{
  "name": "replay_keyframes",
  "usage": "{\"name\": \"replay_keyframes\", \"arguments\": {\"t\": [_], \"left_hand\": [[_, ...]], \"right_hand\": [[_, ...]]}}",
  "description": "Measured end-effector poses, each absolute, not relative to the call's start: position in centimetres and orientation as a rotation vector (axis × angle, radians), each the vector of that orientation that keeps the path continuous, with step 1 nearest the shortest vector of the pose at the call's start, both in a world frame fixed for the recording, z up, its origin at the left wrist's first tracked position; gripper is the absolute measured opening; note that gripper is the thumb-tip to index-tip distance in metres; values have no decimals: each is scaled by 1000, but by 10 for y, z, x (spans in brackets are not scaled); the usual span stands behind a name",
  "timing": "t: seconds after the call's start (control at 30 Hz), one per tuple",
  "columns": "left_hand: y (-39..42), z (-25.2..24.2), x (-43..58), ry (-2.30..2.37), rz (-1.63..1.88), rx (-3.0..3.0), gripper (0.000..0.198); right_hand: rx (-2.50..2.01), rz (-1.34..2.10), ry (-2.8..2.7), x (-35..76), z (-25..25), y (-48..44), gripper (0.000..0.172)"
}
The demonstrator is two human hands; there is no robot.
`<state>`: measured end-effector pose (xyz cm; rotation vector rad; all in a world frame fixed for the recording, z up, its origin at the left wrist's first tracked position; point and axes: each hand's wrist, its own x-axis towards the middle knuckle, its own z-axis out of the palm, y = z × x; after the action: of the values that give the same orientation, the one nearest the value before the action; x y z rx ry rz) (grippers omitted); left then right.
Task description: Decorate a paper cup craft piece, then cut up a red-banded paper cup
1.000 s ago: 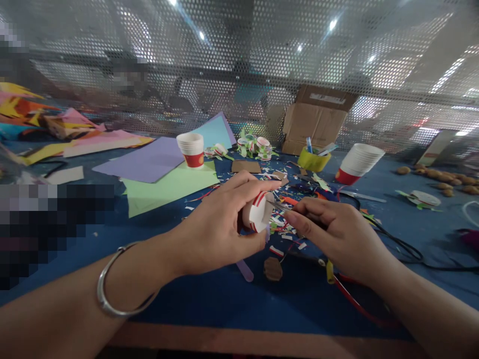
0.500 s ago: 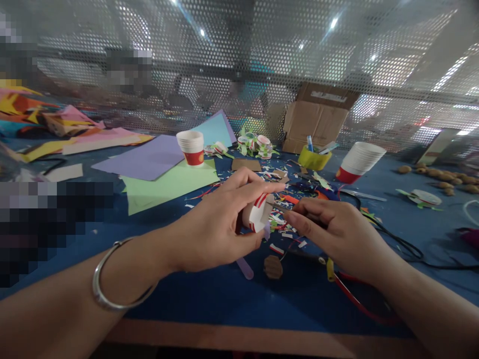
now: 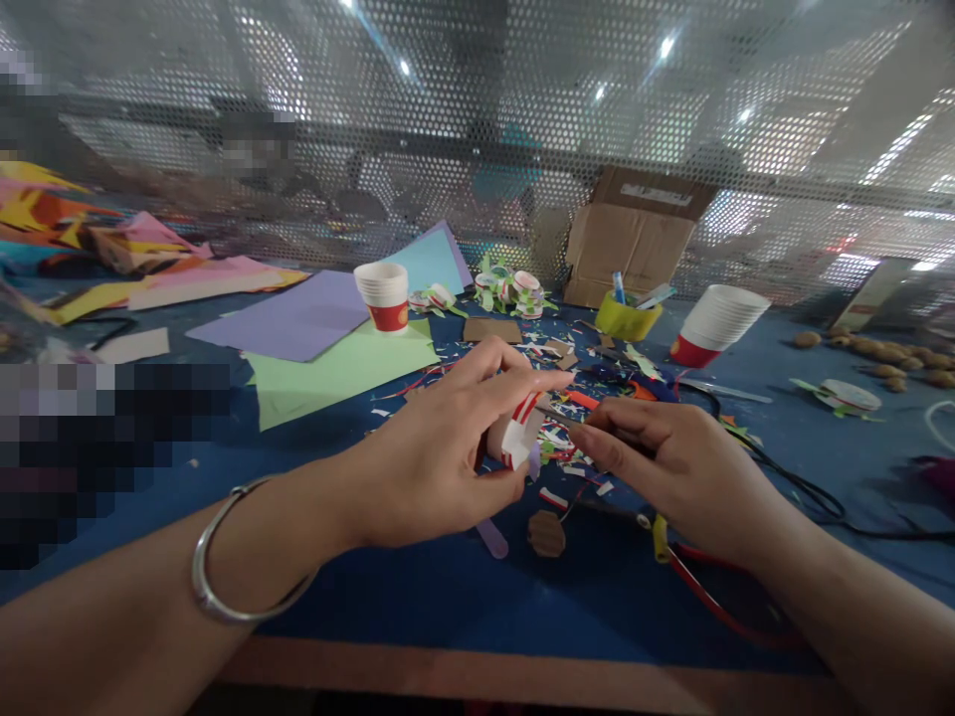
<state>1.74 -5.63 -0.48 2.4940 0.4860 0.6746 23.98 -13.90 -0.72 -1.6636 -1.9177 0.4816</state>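
My left hand (image 3: 440, 447), with a silver bangle at the wrist, grips a small white paper cup piece (image 3: 516, 438) with red stripes. Its index finger stretches across the top and the thumb lies below. My right hand (image 3: 657, 457) pinches a thin, dark pointed tool (image 3: 558, 413), whose tip reaches the right side of the cup piece. Whether the tip enters the piece is too small to tell. Paper scraps lie behind and below the hands. A brown cardboard octagon (image 3: 546, 534) and a purple stick (image 3: 492, 538) rest in front of them.
Stacked cups stand at the back left (image 3: 386, 298) and right (image 3: 720, 323). Between them are a yellow pen holder (image 3: 629, 318), an open cardboard box (image 3: 634, 239) and paper turtles (image 3: 514, 290). Coloured sheets (image 3: 290, 313) lie left. Black and red cables (image 3: 716, 599) run at the right.
The cup piece has tilted slightly in my left hand, which has shifted a little to the right. My right hand has barely moved and still pinches the tool.
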Motion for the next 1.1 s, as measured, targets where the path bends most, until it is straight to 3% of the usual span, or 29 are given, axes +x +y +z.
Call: {"name": "replay_keyframes", "arguments": {"t": [0.4,0.67,1.1], "left_hand": [[-39,13,7,467,447,2259,70],[-36,11,8,408,345,1657,65],[-39,3,15,414,531,1506,67]], "right_hand": [[-1676,603,-1930,239,-5,-141,48],[-1616,724,-1909,240,-2,-140,49],[-1378,879,-1604,243,-5,-138,45]]}}
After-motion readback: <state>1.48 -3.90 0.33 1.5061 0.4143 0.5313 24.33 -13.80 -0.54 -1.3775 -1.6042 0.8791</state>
